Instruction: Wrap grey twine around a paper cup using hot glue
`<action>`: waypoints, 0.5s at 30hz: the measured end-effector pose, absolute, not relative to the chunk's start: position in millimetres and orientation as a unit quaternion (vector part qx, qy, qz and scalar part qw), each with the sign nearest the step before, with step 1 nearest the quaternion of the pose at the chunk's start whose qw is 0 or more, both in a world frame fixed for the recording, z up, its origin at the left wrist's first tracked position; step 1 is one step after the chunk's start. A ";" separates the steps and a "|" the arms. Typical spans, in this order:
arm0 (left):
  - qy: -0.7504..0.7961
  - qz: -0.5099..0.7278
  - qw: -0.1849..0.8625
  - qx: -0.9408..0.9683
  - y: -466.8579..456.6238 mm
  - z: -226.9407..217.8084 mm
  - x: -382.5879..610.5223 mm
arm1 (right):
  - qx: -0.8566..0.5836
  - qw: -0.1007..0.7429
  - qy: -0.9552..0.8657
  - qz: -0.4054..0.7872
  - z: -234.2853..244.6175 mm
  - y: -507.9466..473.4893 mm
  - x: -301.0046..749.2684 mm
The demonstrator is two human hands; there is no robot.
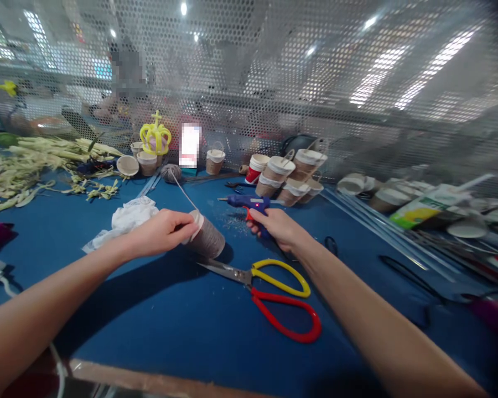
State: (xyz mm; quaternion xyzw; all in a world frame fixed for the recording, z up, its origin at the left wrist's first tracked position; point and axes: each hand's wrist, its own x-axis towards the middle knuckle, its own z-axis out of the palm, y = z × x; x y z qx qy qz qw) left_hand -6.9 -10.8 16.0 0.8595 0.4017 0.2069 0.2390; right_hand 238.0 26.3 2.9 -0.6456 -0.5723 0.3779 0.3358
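Observation:
My left hand (170, 229) is closed on the pale rim of a paper cup (207, 239), which lies tilted and is wrapped in grey-brown twine. From the cup a strand runs back to a ball of grey twine (171, 173). My right hand (271, 224) grips a blue hot glue gun (249, 201) with an orange trigger, its nozzle pointing left and a small red light on its body. Just in front of the cup lie big scissors (253, 279) with one yellow and one red handle, blades apart. A crumpled white plastic bag (135, 215) rests behind my left wrist.
Several wrapped paper cups (278, 168) stand stacked at the back, by a red cup (256, 168). Clear glue sticks (382, 229) and a green-yellow carton (425, 205) lie right. Dried husks (37, 160) spread left, near a yellow crown (155, 135). Perforated metal mesh (249, 105) closes the back.

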 end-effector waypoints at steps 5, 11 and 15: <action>0.399 0.213 0.236 0.860 -11.4 14.5 -6.8 | -0.687 0.289 -0.594 0.303 -14.4 43.0 232.8; 0.390 0.211 0.223 0.868 -12.0 14.8 -6.8 | -0.665 0.273 -0.665 0.202 1.8 41.5 226.3; 0.388 0.213 0.222 0.869 -12.1 14.2 -5.9 | -0.590 0.258 -0.731 0.227 23.1 32.7 197.4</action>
